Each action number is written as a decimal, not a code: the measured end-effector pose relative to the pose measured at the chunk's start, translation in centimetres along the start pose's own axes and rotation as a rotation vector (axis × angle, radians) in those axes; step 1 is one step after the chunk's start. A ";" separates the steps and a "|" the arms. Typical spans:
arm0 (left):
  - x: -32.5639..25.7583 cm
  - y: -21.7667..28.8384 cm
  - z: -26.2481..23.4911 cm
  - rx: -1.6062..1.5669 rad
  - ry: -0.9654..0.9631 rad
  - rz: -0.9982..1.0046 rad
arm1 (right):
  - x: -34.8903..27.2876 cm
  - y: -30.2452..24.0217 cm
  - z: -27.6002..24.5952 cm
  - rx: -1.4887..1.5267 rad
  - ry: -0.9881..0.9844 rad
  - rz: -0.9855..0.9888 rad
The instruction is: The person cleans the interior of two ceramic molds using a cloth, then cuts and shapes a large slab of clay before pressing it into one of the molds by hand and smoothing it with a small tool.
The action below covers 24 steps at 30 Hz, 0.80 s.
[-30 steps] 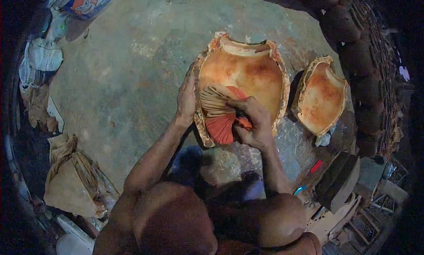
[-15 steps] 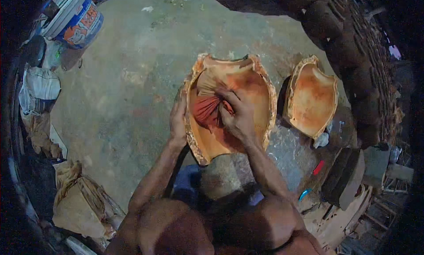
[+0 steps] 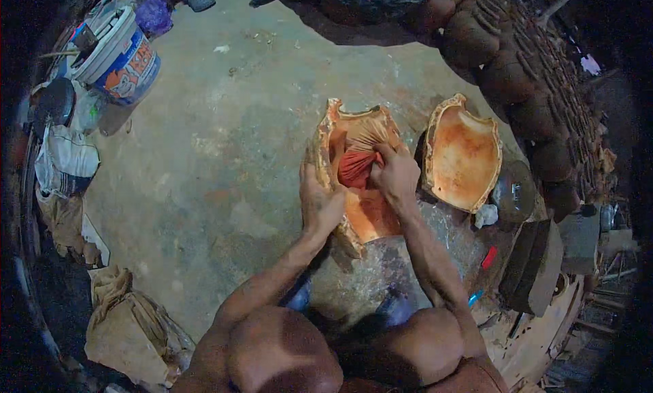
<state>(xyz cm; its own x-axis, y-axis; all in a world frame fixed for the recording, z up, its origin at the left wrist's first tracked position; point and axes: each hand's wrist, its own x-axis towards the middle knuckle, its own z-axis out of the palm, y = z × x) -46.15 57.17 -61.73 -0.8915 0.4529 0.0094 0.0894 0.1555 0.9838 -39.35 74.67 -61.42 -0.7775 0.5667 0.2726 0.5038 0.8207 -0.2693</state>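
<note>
A hollow vase-shaped mould half point(image 3: 373, 213), pale orange inside with a rough, crusty rim, is tilted in front of me. My left hand point(image 3: 321, 206) grips its left rim, the fingers partly hidden behind the outer wall. Inside the hollow, a bunched cloth bag point(image 3: 358, 163), tan above and stained rust-red below, rests against the inner surface. My right hand point(image 3: 398, 177) is closed on the gathered part of that cloth. Reddish colour marks the mould's inside near the cloth. A matching mould half point(image 3: 466, 158) lies to the right, hollow side up.
Rounded dark clay pots point(image 3: 507, 80) are stacked along the right. A white and blue bucket point(image 3: 119, 63) stands far left, above a tied sack point(image 3: 126, 321). Grey blocks point(image 3: 530, 267), a red piece point(image 3: 488, 257) and a whitish lump point(image 3: 486, 216) lie at right.
The held mould half has tilted and shifted right, nearer the other half. My left hand has moved along with it, and my right hand with the cloth stays inside the hollow. The view has shifted slightly.
</note>
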 end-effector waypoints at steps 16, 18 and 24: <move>-3.0 -0.9 0.3 0.064 0.132 -0.110 | -11.8 -0.2 -5.0 0.084 0.201 0.126; -3.3 -0.1 -0.1 -0.006 0.080 -0.154 | -11.6 0.1 -5.6 -0.054 -0.028 0.234; -2.3 -1.5 -0.1 -0.140 0.016 -0.311 | -11.3 -1.8 -5.5 0.143 0.275 0.051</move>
<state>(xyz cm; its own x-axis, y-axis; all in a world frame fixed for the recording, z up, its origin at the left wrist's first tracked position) -44.29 55.83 -63.26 -0.8736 0.3887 -0.2929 -0.2487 0.1609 0.9551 -29.43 67.23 -58.93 -0.6120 0.6208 0.4900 0.4661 0.7836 -0.4107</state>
